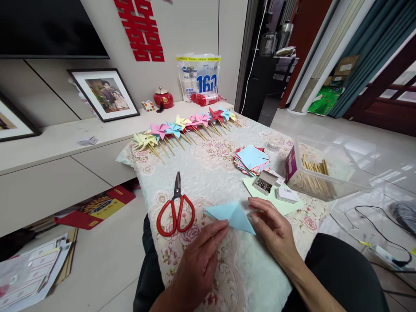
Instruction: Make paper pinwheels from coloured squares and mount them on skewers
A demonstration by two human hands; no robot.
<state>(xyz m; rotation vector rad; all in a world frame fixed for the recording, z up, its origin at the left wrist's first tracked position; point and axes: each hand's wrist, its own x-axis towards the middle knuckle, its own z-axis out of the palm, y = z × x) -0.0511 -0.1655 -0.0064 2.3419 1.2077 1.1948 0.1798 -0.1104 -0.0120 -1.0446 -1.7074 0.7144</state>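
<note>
A light blue paper [231, 215], folded into a triangle, lies on the floral cloth in front of me. My left hand [198, 260] presses its near edge with the fingertips. My right hand [272, 226] holds down its right side, fingers flat on the fold. Red-handled scissors [176, 210] lie shut just left of the paper.
A row of finished paper pinwheels [188, 125] on sticks lines the far side of the cloth. A stack of coloured paper squares [252, 160], a small open box of pins [264, 183] and a clear tub of wooden sticks [320, 173] sit to the right.
</note>
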